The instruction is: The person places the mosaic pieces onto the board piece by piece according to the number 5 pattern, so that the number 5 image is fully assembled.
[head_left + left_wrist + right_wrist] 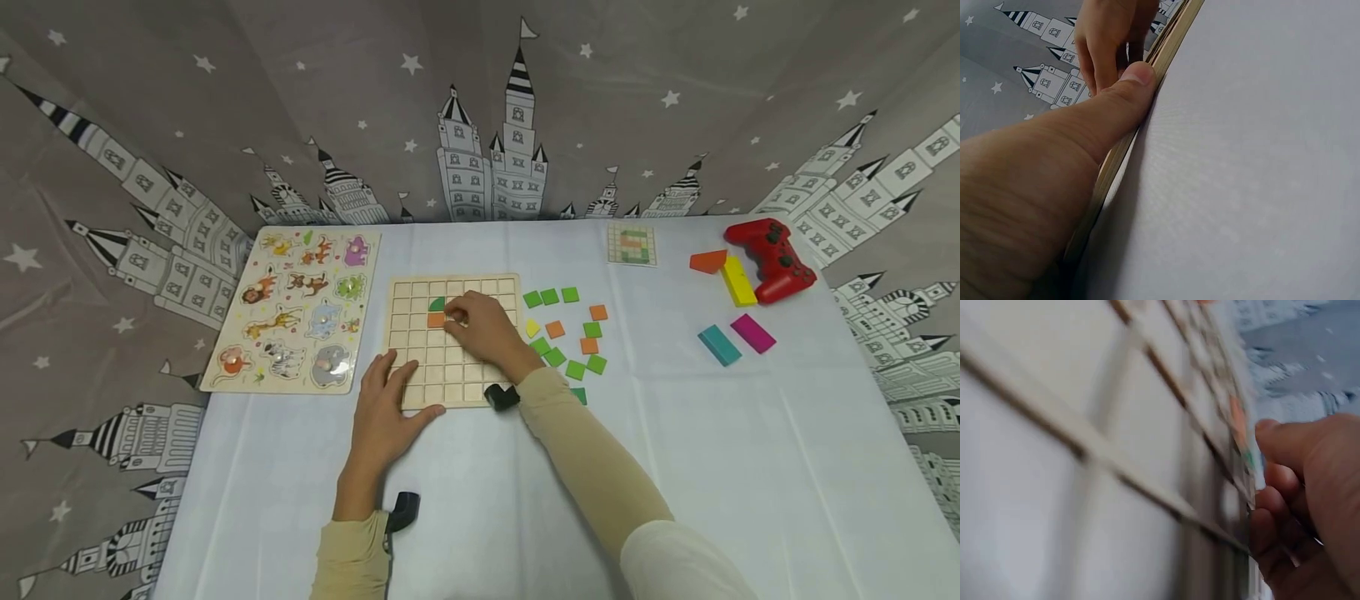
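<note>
A square wooden grid board lies flat, with a green rounded piece and an orange square tile in neighbouring cells. My left hand rests at the board's near left corner, fingers spread along the left side. Its thumb presses against the front edge. Over the middle of the board is my right hand, thumb and bent fingertips right beside the orange tile. The right wrist view shows its thumb apart from the curled fingers; I cannot tell whether a small piece is between them.
Several green tiles, orange tiles and a yellow piece lie right of the board. An animal puzzle stands left. A pattern card, coloured blocks and a red game controller lie further right.
</note>
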`<control>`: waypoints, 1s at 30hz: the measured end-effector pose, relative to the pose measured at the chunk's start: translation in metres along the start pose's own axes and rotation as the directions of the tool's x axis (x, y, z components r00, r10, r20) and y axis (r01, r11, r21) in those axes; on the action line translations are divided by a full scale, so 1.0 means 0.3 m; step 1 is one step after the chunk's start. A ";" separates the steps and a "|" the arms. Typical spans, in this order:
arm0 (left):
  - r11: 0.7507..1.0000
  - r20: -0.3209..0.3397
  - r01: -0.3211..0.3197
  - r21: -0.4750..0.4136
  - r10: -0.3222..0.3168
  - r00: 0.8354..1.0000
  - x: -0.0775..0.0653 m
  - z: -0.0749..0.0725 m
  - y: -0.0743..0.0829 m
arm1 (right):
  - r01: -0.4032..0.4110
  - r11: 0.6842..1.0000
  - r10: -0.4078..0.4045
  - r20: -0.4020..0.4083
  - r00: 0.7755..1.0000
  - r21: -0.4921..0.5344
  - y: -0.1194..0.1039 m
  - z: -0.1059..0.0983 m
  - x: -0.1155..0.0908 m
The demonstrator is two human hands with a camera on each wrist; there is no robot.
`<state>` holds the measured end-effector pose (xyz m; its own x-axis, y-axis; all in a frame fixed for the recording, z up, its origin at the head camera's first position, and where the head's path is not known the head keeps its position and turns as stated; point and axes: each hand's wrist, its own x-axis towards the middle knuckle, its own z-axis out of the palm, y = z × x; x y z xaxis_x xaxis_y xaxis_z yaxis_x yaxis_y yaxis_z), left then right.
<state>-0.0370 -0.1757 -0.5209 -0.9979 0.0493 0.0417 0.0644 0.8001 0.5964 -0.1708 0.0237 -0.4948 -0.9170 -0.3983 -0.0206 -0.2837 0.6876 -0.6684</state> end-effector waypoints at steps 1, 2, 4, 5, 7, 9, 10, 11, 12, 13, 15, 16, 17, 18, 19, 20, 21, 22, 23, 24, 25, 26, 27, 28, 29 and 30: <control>1.000 0.000 0.001 0.001 -0.001 1.000 -0.001 0.001 0.000 | 0.004 1.000 -0.004 -0.005 1.000 0.012 0.007 -0.023 -0.009; 1.000 0.000 0.004 0.001 -0.004 1.000 -0.002 0.002 0.000 | 0.007 1.000 -0.007 -0.016 1.000 0.028 0.017 -0.047 -0.020; 1.000 0.000 0.015 0.002 -0.015 1.000 -0.004 0.003 0.000 | 0.012 0.999 -0.011 -0.032 0.999 0.038 0.043 -0.106 -0.046; 1.000 0.002 0.022 0.002 -0.022 1.000 -0.006 0.003 -0.001 | 0.006 0.999 -0.004 -0.040 0.999 0.049 0.059 -0.138 -0.063; 0.999 0.003 0.033 0.001 -0.033 0.999 -0.011 0.002 -0.002 | -0.015 0.997 0.019 -0.056 0.998 0.072 0.100 -0.204 -0.101; 0.999 -0.001 0.041 -0.004 -0.041 0.999 -0.014 -0.003 -0.004 | -0.051 0.995 0.058 -0.085 0.995 0.085 0.154 -0.265 -0.143; 0.999 -0.003 0.043 -0.005 -0.043 0.999 -0.015 -0.004 -0.005 | -0.075 0.993 0.085 -0.104 0.991 0.091 0.185 -0.294 -0.166; 0.999 -0.004 0.044 -0.008 -0.044 0.999 -0.016 -0.006 -0.006 | -0.101 0.990 0.113 -0.123 0.986 0.099 0.219 -0.321 -0.188; 0.999 -0.005 0.043 -0.009 -0.043 0.999 -0.015 -0.007 -0.008 | -0.129 0.986 0.143 -0.142 0.979 0.102 0.253 -0.345 -0.210; 0.999 -0.006 0.043 -0.008 -0.043 0.999 -0.015 -0.008 -0.009 | -0.160 0.982 0.174 -0.158 0.972 0.102 0.288 -0.367 -0.231; 0.999 -0.005 0.041 -0.010 -0.041 0.999 -0.013 -0.007 -0.011 | -0.222 0.969 0.238 -0.170 0.956 0.106 0.354 -0.405 -0.270; 0.999 -0.005 0.038 -0.008 -0.038 0.999 -0.012 -0.006 -0.012 | -0.256 0.960 0.272 -0.163 0.948 0.115 0.383 -0.420 -0.287; 0.999 -0.005 0.037 -0.010 -0.037 0.999 -0.011 -0.005 -0.012 | -0.282 0.952 0.298 -0.150 0.943 0.118 0.409 -0.434 -0.302; 0.999 -0.007 0.036 -0.011 -0.036 0.999 -0.010 -0.004 -0.011 | -0.308 0.944 0.322 -0.128 0.938 0.122 0.432 -0.443 -0.315; 0.999 -0.009 0.036 -0.013 -0.036 0.999 -0.009 -0.004 -0.010 | -0.328 0.936 0.341 -0.102 0.934 0.125 0.452 -0.451 -0.326; 0.999 -0.011 0.035 -0.014 -0.035 0.999 -0.008 -0.003 -0.009 | -0.345 0.931 0.355 -0.071 0.932 0.122 0.470 -0.454 -0.334; 0.999 -0.012 0.034 -0.014 -0.034 0.999 -0.007 -0.002 -0.008 | -0.357 0.926 0.364 -0.046 0.930 0.120 0.485 -0.456 -0.341; 0.999 -0.011 0.032 -0.014 -0.033 0.999 -0.006 -0.001 -0.007 | -0.362 0.925 0.367 -0.026 0.930 0.115 0.499 -0.455 -0.345; 0.999 -0.009 0.031 -0.016 -0.031 0.999 -0.005 0.000 -0.005 | -0.364 0.925 0.368 -0.015 0.930 0.111 0.509 -0.452 -0.349; 0.999 -0.006 0.029 -0.016 -0.029 1.000 -0.005 0.002 -0.005 | -0.368 0.924 0.370 -0.004 0.929 0.104 0.518 -0.449 -0.352; 1.000 -0.001 0.027 -0.016 -0.027 1.000 -0.004 0.003 -0.004 | -0.370 0.925 0.371 0.000 0.929 0.091 0.524 -0.444 -0.355; 1.000 0.005 0.025 -0.014 -0.025 1.000 -0.004 0.004 -0.003 | -0.367 0.927 0.369 -0.001 0.930 0.078 0.528 -0.438 -0.358; 1.000 0.009 0.025 -0.011 -0.025 1.000 -0.004 0.004 -0.002 | -0.366 0.928 0.367 -0.007 0.930 0.071 0.530 -0.434 -0.360; 1.000 0.010 0.026 -0.010 -0.026 1.000 -0.005 0.004 -0.001 | -0.362 0.930 0.363 -0.013 0.932 0.060 0.530 -0.429 -0.362; 1.000 0.008 0.027 -0.008 -0.027 1.000 -0.005 0.003 0.000 | -0.357 0.933 0.358 -0.021 0.933 0.048 0.528 -0.425 -0.363; 1.000 0.005 0.028 -0.003 -0.028 1.000 -0.006 0.003 0.001 | -0.350 0.936 0.351 -0.029 0.936 0.035 0.526 -0.422 -0.364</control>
<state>-0.0351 -0.1751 -0.5216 -0.9993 0.0303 0.0209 0.0368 0.7992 0.6000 -0.1508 0.2526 -0.5037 -0.9659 -0.1137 -0.2326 0.0656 0.7617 -0.6445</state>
